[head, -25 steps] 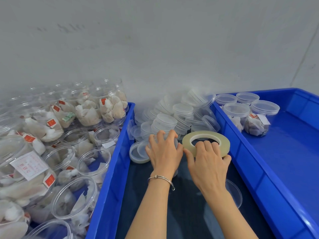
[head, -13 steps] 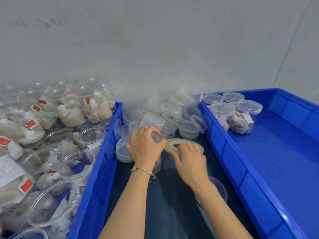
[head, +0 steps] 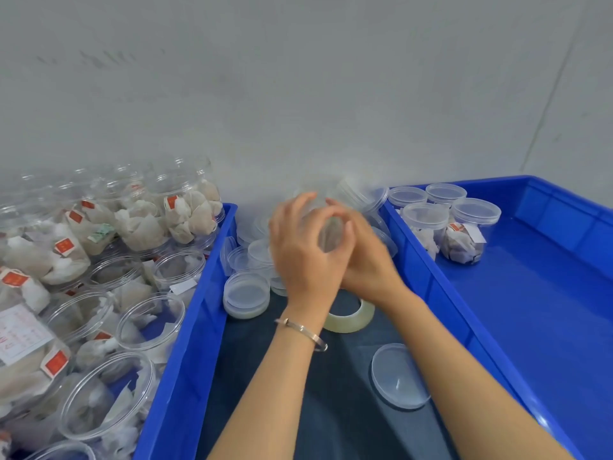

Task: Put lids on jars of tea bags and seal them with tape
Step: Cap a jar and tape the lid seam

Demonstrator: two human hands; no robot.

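Both hands are raised together above the tape roll [head: 351, 318], which lies flat on the dark tabletop [head: 298, 410] with part of it hidden behind the wrists. The left hand [head: 303, 252] and right hand [head: 366, 257] overlap, fingers curled around something clear between them; motion blur makes it impossible to tell what it is or how firmly it is held. The left wrist wears a bracelet [head: 303, 330]. Behind the tape roll sits a heap of clear lids [head: 247, 292], some stacked. One loose lid [head: 398, 375] lies nearer than the roll, to its right. Left of the tape roll, a blue bin [head: 185, 327] holds open jars [head: 151, 322] of tea bags. Right of the roll, a second blue bin [head: 547, 310] holds four lidded jars [head: 467, 230] at its far corner.
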